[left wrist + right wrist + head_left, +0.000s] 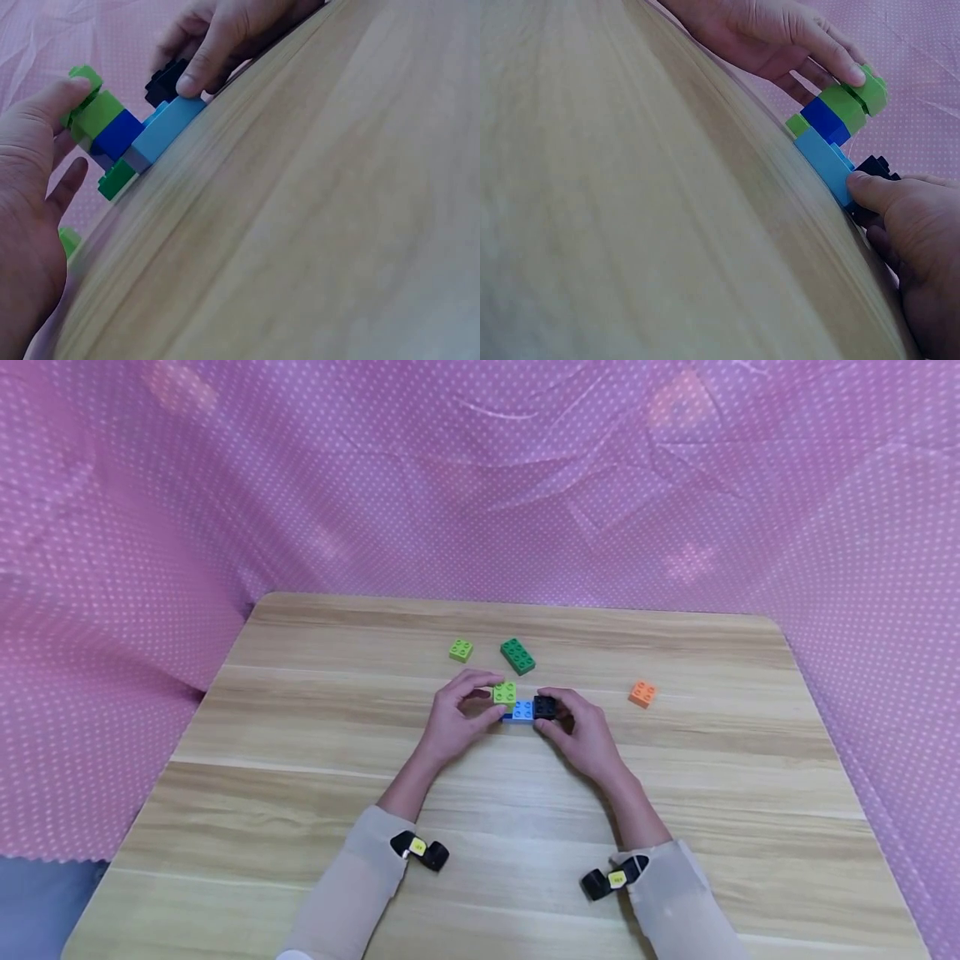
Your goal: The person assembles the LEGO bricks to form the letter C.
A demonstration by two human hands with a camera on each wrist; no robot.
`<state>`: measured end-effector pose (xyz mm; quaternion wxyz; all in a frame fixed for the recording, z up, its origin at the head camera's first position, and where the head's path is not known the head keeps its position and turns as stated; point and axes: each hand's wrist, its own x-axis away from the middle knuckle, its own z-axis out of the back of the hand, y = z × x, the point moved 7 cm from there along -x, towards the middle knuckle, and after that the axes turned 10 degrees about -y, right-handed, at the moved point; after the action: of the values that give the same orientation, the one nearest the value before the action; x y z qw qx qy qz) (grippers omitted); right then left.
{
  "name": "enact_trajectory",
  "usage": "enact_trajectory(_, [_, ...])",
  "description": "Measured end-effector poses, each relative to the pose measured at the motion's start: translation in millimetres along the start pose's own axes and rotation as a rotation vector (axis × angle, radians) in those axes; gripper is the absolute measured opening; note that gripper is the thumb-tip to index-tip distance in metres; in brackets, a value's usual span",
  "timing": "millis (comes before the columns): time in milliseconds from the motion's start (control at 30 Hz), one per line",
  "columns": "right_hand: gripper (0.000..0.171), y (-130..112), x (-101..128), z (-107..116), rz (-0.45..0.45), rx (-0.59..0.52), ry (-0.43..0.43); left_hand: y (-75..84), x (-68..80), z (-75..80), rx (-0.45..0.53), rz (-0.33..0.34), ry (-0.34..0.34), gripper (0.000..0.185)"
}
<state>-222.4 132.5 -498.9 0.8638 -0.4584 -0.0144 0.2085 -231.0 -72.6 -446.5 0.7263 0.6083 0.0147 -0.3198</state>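
Note:
A light blue brick (522, 711) lies on the table at the middle. On its left end stands a dark blue brick (118, 135), with a lime green brick (99, 114) above that. Highest in this stack is another lime green brick (870, 90), slightly tilted, a thin gap showing under it. My left hand (459, 713) pinches this top brick between thumb and fingers. On the light blue brick's right end sits a black brick (545, 707). My right hand (583, 732) grips the black brick, its thumb low, over the light blue brick's end.
Behind the stack lie a loose lime green brick (461, 650) and a longer dark green brick (517, 656). To the right is an orange brick (642, 694). A pink dotted curtain (480, 485) hangs behind the wooden table (510, 843) and down both sides.

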Motion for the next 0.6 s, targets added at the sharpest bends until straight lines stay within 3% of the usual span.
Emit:
enact_trajectory(333, [0.047,-2.7,-0.4,0.8,0.001,-0.002,-0.002,-1.0,-1.2,-1.3,0.016,0.004,-0.043,0.044])
enact_trajectory(467, [0.047,-3.2,0.2,1.2,0.011,-0.001,0.0,-15.8,-0.3,-5.6,0.04,0.028,-0.063,0.052])
enact_trajectory(600, [0.047,-3.3,1.3,0.8,0.02,0.004,0.0,-34.5,2.0,-8.7,0.006,0.064,-0.087,0.048])
